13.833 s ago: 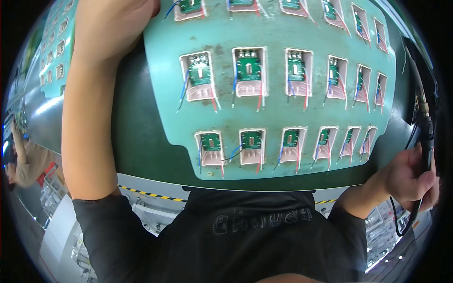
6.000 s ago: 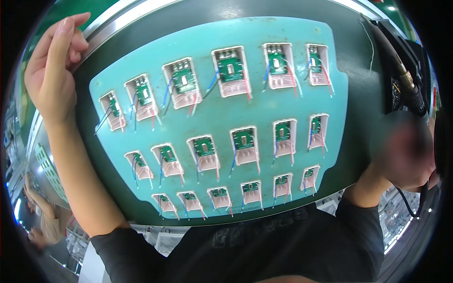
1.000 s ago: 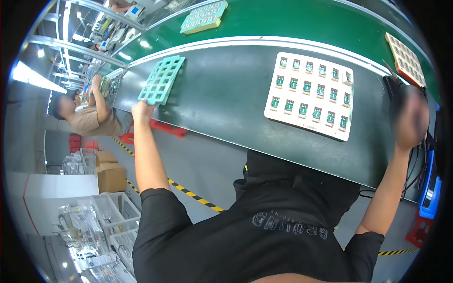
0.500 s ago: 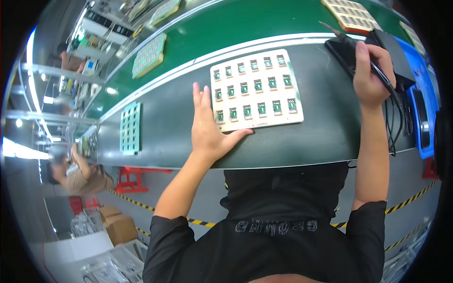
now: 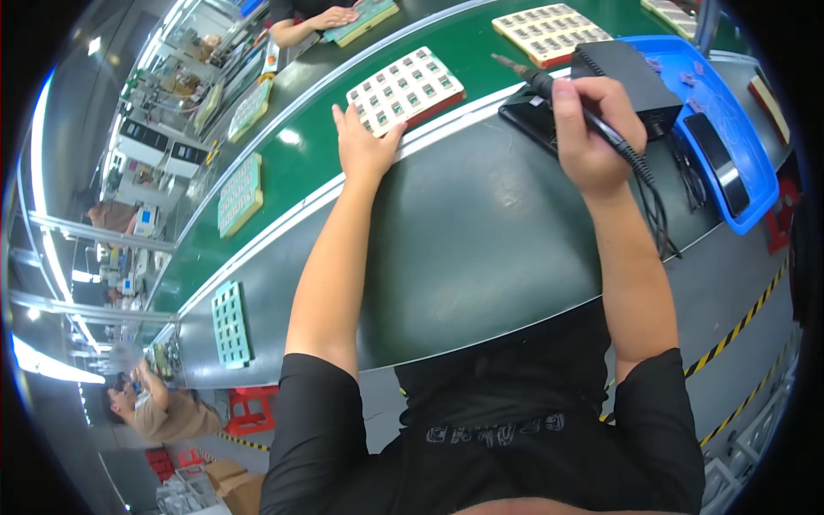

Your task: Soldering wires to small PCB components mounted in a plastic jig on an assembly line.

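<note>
My left hand [image 5: 367, 148] is open, its thumb and fingers spread around the near-left corner of a cream tray [image 5: 409, 75] and touching its edges. That tray lies on the green conveyor belt [image 5: 305, 129] and carries rows of small green circuit boards; a red side shows below its cream top. In my right hand [image 5: 601, 137] is a soldering iron [image 5: 541, 83], gripped like a pen. Its tip points up and to the left, over the belt, touching nothing. The iron's cord hangs down past my wrist.
Beyond my right hand stand a black box [image 5: 627, 81] and a blue bin [image 5: 755, 184] with a phone [image 5: 717, 154] in it. Another cream tray [image 5: 549, 33] is farther along the belt; a teal tray [image 5: 230, 324] lies left on the grey worktop [image 5: 481, 249]. Across the belt, a co-worker's hand [image 5: 333, 19] touches a tray.
The cream tray has gone from the grey worktop onto the green belt, my left hand moving forward with it. My right hand still holds the soldering iron; the whole view has shifted.
</note>
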A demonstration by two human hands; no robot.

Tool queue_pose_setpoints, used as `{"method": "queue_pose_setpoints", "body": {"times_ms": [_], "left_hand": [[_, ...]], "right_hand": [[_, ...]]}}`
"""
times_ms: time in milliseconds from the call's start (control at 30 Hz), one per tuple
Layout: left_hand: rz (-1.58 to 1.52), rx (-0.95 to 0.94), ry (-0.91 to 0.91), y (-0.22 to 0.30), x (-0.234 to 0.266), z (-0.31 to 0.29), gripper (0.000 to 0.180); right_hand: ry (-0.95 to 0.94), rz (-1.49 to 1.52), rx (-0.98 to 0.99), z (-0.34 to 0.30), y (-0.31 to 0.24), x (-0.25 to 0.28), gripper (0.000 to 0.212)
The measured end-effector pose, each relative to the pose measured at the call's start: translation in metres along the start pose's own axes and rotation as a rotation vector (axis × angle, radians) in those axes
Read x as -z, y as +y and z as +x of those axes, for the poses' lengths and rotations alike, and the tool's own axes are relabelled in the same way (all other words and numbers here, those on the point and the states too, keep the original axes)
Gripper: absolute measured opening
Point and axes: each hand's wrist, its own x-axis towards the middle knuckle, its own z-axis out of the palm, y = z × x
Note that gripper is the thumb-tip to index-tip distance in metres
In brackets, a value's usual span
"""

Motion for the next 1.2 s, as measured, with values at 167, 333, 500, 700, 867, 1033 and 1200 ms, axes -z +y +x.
{"method": "queue_pose_setpoints", "body": {"times_ms": [167, 333, 500, 700, 867, 1033, 1200], "left_hand": [[-0.098, -0.193, 0.174, 0.005, 0.035, -0.035, 0.065], [-0.335, -0.140, 0.071, 0.025, 0.101, -0.098, 0.029], [-0.453, -0.081, -0.115, -0.009, 0.078, -0.088, 0.012], [-0.461, -0.115, -0.174, 0.005, 0.085, -0.085, 0.008], [-0.500, -0.061, -0.161, 0.003, 0.078, -0.080, 0.008], [-0.489, 0.017, -0.223, 0.000, 0.082, -0.080, 0.011], [-0.577, 0.025, -0.136, -0.005, 0.081, -0.080, 0.007]], "right_hand": [[-0.027, -0.066, 0.091, 0.010, -0.032, 0.007, 0.011], [-0.128, -0.087, 0.135, -0.003, -0.055, 0.010, 0.008], [-0.161, -0.050, 0.056, -0.004, -0.060, -0.013, 0.011], [-0.141, -0.077, -0.007, -0.011, -0.044, -0.016, 0.013], [-0.128, -0.040, -0.114, -0.017, -0.034, -0.020, 0.017], [-0.084, 0.076, -0.235, -0.018, -0.029, -0.024, 0.020], [-0.088, 0.032, -0.225, -0.022, -0.027, -0.028, 0.020]]}}
